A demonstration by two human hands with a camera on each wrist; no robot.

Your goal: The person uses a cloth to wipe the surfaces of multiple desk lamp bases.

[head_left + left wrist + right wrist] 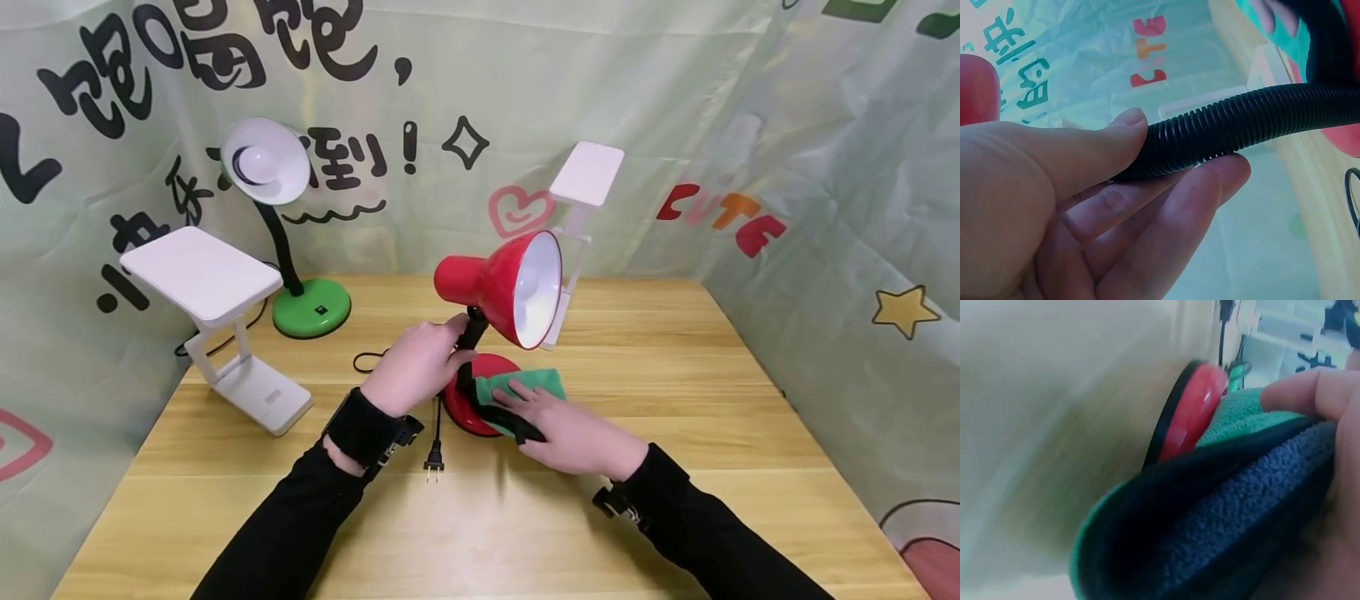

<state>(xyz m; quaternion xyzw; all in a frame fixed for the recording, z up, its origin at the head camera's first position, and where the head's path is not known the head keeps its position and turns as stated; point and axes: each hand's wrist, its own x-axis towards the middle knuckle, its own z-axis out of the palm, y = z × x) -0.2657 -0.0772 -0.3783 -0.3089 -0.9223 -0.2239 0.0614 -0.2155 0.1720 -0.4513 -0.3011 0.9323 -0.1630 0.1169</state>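
Note:
A red desk lamp with a black ribbed gooseneck and a round red base stands mid-table, its shade facing right. High on the gooseneck, just under the shade, my left hand grips it between thumb and fingers. My right hand holds a folded cloth, green on one side and dark on the other, against the lamp's base. In the right wrist view the cloth's dark fold bulges out beside the palm and overlaps the red rim. Part of the base is hidden beneath the cloth.
A white folding lamp and a green-based lamp with a white shade stand at the left. Behind the red lamp is another white lamp. A two-pin plug lies near the base. Printed cloth walls border the table.

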